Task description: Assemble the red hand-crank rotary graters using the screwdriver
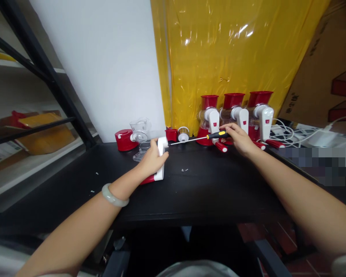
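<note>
My left hand (153, 158) is closed around a white crank handle (160, 165) with a red grip (147, 179), holding it upright just above or on the black table. In my right hand (237, 137) is a long screwdriver (217, 135) with a black and yellow handle, lying almost level. Its thin shaft points left, and the tip meets or nearly meets the round white end of the crank. Behind my left hand stand a red base (123, 140) and a clear plastic housing (140, 129). A small red part (171, 134) and a metal grater drum (183, 134) sit behind the shaft.
Three red and white rotary graters (210, 115) stand at the back right, their handles jutting forward. White cables (291, 134) lie beyond them. Tiny white bits (185, 170) are scattered on the black table (207, 196). A shelf (40, 161) stands at left, a cardboard box (314, 65) at right.
</note>
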Tool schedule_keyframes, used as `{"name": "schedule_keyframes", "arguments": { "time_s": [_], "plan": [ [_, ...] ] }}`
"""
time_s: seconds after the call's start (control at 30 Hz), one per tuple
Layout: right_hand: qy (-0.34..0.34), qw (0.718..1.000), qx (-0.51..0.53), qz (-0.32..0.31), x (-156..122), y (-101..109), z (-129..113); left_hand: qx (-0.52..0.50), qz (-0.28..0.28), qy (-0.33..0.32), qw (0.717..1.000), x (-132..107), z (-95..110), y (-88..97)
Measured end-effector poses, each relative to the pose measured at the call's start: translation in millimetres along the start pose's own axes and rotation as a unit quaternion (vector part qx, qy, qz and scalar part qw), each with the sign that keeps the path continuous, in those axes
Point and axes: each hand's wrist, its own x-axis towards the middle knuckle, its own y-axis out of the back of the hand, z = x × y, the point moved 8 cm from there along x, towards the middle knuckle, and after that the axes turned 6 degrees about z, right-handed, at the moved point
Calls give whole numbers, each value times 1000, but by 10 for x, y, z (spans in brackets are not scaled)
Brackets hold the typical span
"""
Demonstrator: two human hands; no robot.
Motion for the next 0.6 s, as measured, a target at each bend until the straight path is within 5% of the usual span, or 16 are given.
{"name": "schedule_keyframes", "arguments": {
  "time_s": [0.43, 0.6],
  "plan": [
    [13, 990, -141, 5, -59, 26, -129, 28, -8, -8, 1000, -23, 24, -15],
    [-6, 994, -103, 16, -21, 31, -56, 37, -12, -8, 999, -37, 27, -15]
  ]
}}
